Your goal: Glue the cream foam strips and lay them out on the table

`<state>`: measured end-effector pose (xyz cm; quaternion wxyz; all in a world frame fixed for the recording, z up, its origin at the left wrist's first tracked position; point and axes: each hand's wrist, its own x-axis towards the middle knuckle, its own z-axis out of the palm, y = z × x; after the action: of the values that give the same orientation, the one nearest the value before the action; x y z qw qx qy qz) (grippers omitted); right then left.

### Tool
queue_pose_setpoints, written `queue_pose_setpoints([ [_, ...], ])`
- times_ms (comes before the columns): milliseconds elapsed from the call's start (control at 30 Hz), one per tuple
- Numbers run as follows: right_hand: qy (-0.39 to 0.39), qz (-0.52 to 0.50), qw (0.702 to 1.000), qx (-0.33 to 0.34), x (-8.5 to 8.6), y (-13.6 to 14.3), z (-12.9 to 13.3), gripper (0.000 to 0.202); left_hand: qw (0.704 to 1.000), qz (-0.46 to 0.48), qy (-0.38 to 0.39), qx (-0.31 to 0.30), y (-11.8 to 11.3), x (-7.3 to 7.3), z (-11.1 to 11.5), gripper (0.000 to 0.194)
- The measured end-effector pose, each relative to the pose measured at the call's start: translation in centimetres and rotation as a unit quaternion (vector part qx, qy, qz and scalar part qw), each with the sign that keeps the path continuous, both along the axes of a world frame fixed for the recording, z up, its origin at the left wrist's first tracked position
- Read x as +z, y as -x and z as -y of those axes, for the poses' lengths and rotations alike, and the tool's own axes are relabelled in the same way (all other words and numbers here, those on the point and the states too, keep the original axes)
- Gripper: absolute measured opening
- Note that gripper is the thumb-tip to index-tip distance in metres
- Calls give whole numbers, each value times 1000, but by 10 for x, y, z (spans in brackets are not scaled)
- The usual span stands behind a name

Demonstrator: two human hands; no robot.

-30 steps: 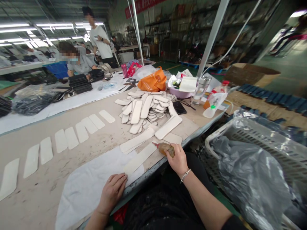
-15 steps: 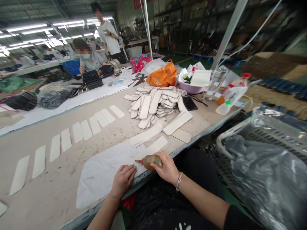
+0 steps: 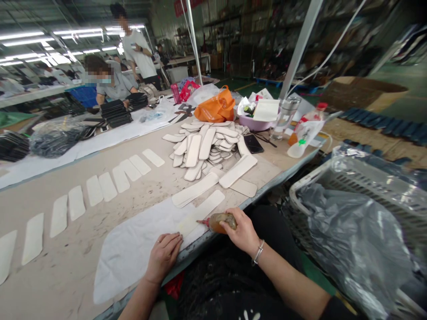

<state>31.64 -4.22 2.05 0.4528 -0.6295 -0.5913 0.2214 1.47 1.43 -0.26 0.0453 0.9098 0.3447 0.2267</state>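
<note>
My right hand (image 3: 243, 229) is wrapped around a squeeze bottle (image 3: 218, 222) of brownish glue with a red nozzle. The bottle lies nearly level, its tip pointing left just over the near part of a pale strip (image 3: 211, 204) with rounded ends. A faint yellowish wet patch shows on that strip. My left hand (image 3: 166, 253) rests at the table edge, fingers closed together, their tips on the strip's near end. Under the strip and the left hand spreads a white cloth (image 3: 126, 244). Two more pale strips (image 3: 196, 189) lie overlapped just beyond.
A heap of pale strips (image 3: 207, 144) lies farther back, near an orange bag (image 3: 216, 106) and a phone (image 3: 254, 143). Several strips stand in a row (image 3: 95, 191) at left. A plastic basket (image 3: 300, 186) with grey film is at right. A co-worker (image 3: 113, 82) sits across the table.
The bottle's nozzle has shifted right relative to my left hand, uncovering the yellowish patch on the strip. My left hand stays at the strip's near end. The view has turned slightly right.
</note>
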Motion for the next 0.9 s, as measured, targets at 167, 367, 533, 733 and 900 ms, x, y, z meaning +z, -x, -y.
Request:
queue_pose_setpoints([
  [167,-13,39,994,-98,-5,-39,0,20,1000,2,-12,-11,-1,-1,-1,18],
  [367,-55,68,987,-132,-10,-50,-1,22,1000,0,-13,-18,0,-3,-2,19],
  [533,-61,4,998,-33,-2,-16,-5,26,1000,-2,-19,-21,-1,-2,-3,18],
  [733,-21,29,999,32,-1,-5,-9,28,1000,-7,-12,-22,-1,-3,-4,17],
  [900,-23,59,994,-94,-5,-39,-11,23,1000,0,-2,-21,-2,-2,-5,17],
])
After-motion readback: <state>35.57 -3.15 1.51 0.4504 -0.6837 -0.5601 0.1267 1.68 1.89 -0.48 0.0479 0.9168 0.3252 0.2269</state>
